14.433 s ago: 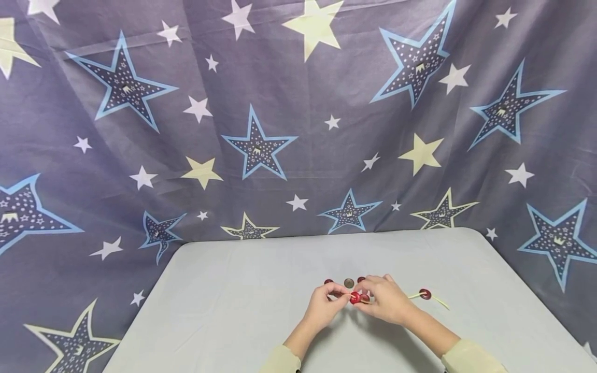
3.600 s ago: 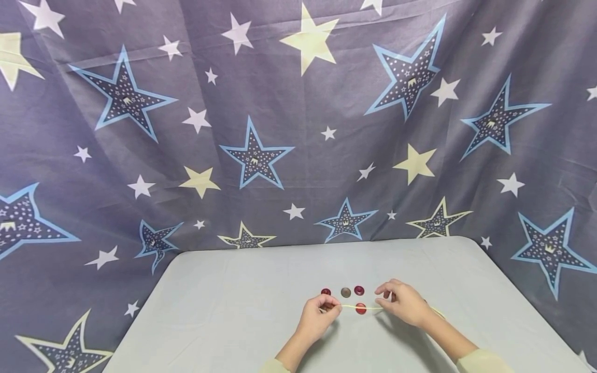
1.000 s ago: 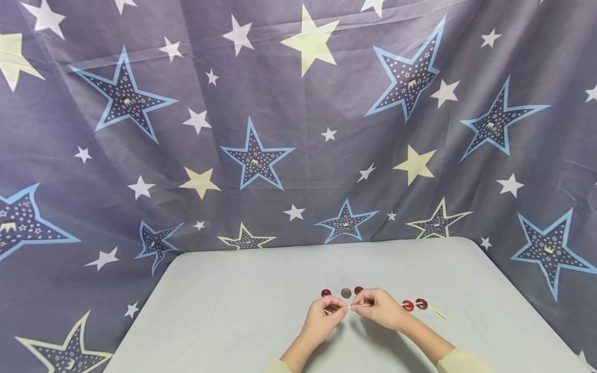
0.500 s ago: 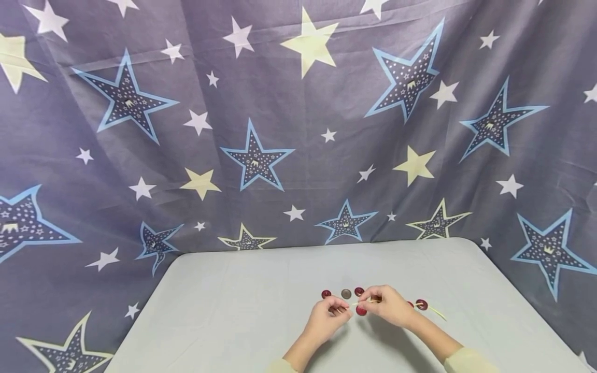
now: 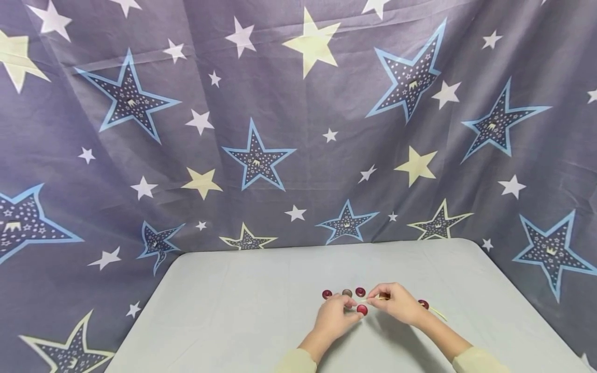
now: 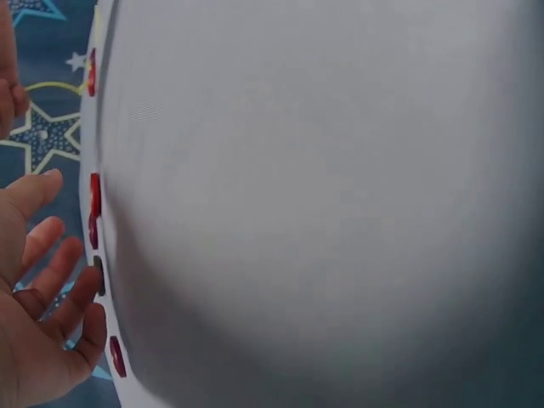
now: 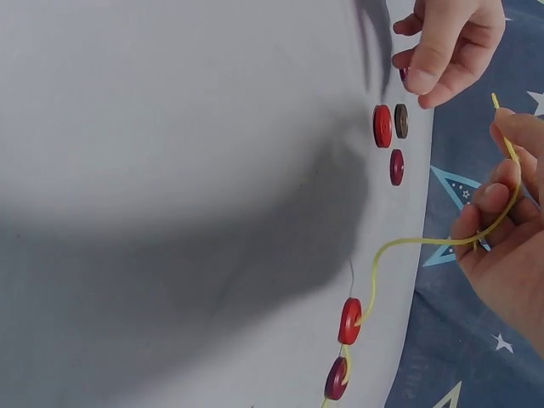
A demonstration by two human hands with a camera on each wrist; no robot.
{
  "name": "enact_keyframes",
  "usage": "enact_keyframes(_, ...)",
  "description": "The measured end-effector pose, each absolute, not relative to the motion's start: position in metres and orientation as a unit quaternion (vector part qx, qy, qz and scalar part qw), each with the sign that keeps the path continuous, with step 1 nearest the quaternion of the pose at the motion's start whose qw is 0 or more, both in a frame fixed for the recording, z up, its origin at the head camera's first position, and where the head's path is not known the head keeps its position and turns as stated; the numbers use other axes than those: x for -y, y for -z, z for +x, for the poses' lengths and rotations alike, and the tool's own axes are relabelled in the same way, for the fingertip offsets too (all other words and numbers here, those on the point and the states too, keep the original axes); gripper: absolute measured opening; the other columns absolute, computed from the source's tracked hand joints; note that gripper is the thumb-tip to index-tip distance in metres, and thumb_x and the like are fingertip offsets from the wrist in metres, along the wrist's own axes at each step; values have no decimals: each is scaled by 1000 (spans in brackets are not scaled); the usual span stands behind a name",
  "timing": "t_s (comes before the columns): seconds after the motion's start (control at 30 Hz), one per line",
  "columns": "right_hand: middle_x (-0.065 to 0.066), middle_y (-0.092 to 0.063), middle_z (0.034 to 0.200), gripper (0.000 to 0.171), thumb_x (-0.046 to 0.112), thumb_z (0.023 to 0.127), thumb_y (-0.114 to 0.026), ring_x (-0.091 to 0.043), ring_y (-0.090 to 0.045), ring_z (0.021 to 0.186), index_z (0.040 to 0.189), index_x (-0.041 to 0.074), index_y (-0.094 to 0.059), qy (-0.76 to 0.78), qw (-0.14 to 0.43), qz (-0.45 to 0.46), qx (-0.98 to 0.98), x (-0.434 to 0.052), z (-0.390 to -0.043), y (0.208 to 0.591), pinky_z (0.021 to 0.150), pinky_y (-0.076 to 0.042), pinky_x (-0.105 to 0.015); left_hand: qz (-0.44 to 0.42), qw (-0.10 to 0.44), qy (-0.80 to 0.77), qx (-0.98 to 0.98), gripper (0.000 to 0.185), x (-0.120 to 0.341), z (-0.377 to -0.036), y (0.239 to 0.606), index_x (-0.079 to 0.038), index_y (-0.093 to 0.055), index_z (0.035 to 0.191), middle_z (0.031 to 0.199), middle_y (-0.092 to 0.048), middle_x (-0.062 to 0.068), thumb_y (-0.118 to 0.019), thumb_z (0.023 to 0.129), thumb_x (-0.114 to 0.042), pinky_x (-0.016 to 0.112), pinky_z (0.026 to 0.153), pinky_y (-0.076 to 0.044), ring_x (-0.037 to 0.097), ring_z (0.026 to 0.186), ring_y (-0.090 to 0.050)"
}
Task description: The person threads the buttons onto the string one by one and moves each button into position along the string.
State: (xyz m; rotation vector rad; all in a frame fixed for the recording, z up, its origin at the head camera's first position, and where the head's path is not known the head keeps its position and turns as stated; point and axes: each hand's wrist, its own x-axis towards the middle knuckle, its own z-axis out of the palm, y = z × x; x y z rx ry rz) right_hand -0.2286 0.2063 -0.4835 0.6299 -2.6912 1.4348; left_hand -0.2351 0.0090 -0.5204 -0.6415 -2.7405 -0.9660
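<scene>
Left hand (image 5: 337, 317) shifted right, grey table (image 5: 233, 311), star backdrop (image 5: 261, 129)

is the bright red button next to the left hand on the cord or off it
Off. The bright red button lies loose on the table; the yellow cord runs only through two other buttons.

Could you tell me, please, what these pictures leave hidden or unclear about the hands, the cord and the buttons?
- Head view: the right hand covers part of the yellow cord and the threaded buttons.
- Head view: whether the left hand touches the bright red button is too small to tell.
- Left wrist view: the table is blurred; the buttons show edge-on only.
- Right wrist view: the cord's lower end is cut off by the bottom edge.
</scene>
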Motion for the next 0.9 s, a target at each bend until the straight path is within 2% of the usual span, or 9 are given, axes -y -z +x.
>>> enact_keyframes(0.17,8,-43,59,9,14,84,-67,4,-34,51,84,6,-70,-450,25,198,871,-205,-227,480,47,-33,-17,-213,114,270,932,29,-15,-236,523,-15,-71,90,80,-62,-4,-78,70,-36,26,70,-44,10,75,-55)
enact_keyframes(0.37,2,-46,59,8,6,85,-64,4,-33,51,84,-1,-69,-445,23,193,874,-202,-224,476,47,-32,-17,-196,113,228,947,33,-22,-239,529,-19,-72,91,87,-65,-5,-77,69,-43,30,72,-45,12,80,-56)
enact_keyframes(0.67,10,-45,59,10,18,84,-67,3,-37,52,84,8,-70,-455,16,191,870,-209,-231,486,48,-35,-18,-177,110,177,962,37,-30,-244,536,-22,-70,89,90,-63,-6,-76,67,-51,28,67,-41,10,73,-50)
enact_keyframes(0.77,11,-45,59,9,18,83,-67,3,-37,52,83,10,-70,-450,19,191,872,-209,-232,489,48,-36,-18,-175,111,164,965,37,-31,-245,536,-23,-70,88,92,-63,-6,-75,67,-53,27,66,-40,10,72,-49)
enact_keyframes(0.9,11,-44,58,9,18,83,-67,3,-37,52,82,10,-70,-448,20,190,873,-209,-232,489,48,-35,-18,-172,102,155,967,35,-33,-244,534,-25,-69,86,88,-60,-8,-74,67,-54,26,65,-39,9,71,-47)
